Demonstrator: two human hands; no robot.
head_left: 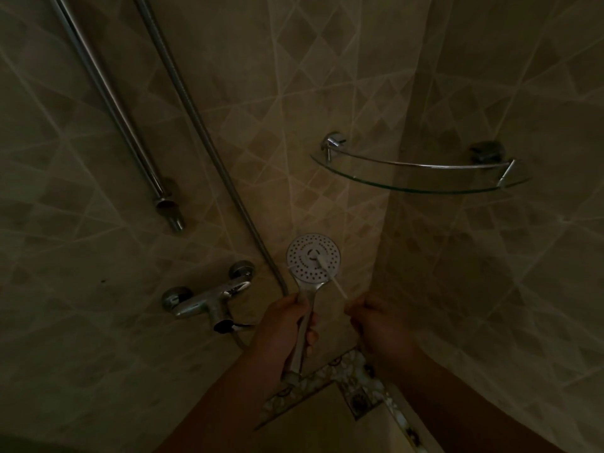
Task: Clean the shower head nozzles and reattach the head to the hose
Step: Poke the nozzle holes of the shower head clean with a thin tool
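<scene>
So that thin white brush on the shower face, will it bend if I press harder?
Probably a little. The brush has a long slim handle, pinched far back by the right hand, so the tip likely flexes and skids. It looks light. The shower head seems rigid, gripped at its handle by the left hand.

In view are one shower head (313,258), one toothbrush (328,271), one flexible hose (196,119), one wall rail (108,93), one mixer tap (209,297), one glass corner shelf (421,186), one floor drain (359,402) and two hands, left (287,325) and right (379,325).
</scene>
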